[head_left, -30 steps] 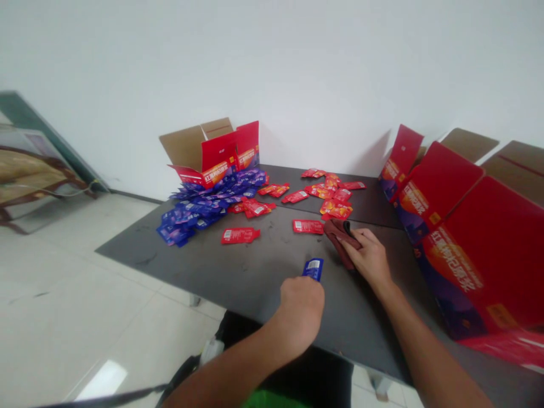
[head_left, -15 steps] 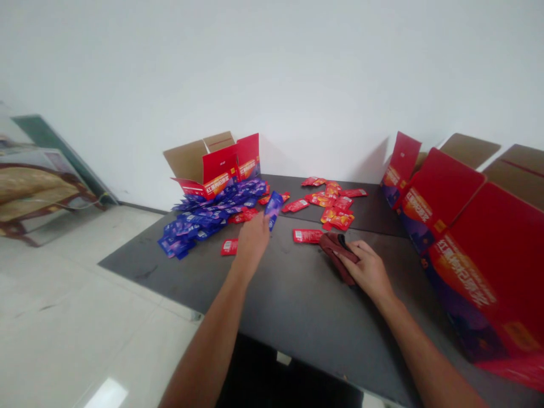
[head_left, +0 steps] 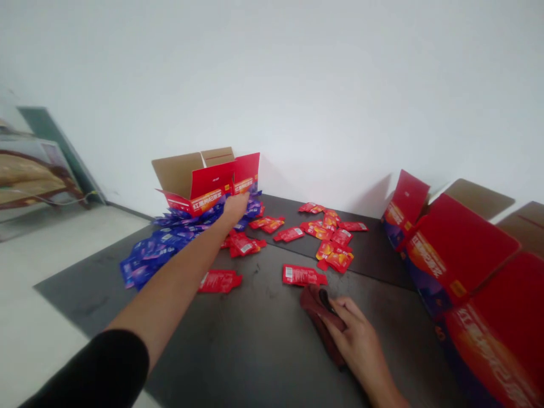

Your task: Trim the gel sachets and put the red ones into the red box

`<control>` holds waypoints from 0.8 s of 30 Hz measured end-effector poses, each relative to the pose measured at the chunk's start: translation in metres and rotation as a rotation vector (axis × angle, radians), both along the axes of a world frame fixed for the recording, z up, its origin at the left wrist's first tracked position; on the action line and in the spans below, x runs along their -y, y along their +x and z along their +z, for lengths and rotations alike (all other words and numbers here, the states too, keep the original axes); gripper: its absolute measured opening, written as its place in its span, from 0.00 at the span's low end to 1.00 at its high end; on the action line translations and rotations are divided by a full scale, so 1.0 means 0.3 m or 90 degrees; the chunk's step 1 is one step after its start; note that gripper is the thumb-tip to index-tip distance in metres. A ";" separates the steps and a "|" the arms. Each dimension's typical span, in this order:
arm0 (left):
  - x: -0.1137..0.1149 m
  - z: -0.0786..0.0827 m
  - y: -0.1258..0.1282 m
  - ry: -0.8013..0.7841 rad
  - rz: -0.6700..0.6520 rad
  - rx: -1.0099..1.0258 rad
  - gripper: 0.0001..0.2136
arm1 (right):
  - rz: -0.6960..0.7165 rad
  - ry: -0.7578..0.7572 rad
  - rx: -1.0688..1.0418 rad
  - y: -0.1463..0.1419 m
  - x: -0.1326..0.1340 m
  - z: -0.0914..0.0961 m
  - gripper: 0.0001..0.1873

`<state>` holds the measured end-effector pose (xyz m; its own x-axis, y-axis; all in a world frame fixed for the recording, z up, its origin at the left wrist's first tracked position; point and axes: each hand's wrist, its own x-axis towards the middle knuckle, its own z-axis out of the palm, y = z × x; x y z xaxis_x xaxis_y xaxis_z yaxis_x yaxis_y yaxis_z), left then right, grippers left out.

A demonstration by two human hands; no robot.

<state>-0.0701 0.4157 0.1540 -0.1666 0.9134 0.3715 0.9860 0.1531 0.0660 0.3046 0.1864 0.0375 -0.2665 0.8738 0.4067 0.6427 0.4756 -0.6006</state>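
My left hand [head_left: 236, 207] stretches far across the table to the blue sachet pile [head_left: 164, 249], right by the open red carton [head_left: 204, 190]. Its fingers are hidden among the sachets, and no single sachet shows in its grip. My right hand [head_left: 355, 340] lies near the table's front, gripping a brown cloth [head_left: 318, 320]. Just beyond that cloth is a red sachet [head_left: 304, 276]. Another red sachet [head_left: 219, 281] lies below my left forearm. A loose scatter of red sachets [head_left: 327, 241] spreads towards the back.
Large red cartons [head_left: 463, 266] with printed sides stand along the table's right edge. The dark table [head_left: 263, 351] meets a white wall behind and drops to a tiled floor [head_left: 42, 317] on the left. A framed chair-like object [head_left: 34, 181] leans far left.
My left hand has moved forward and left to the blue pile, and the blue sachet it held no longer shows. My right hand stays on the cloth, and the view has tilted.
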 end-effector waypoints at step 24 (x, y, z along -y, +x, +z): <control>-0.351 -0.148 -0.163 -0.193 -0.055 -0.074 0.18 | 0.026 -0.043 -0.001 0.001 -0.025 -0.032 0.14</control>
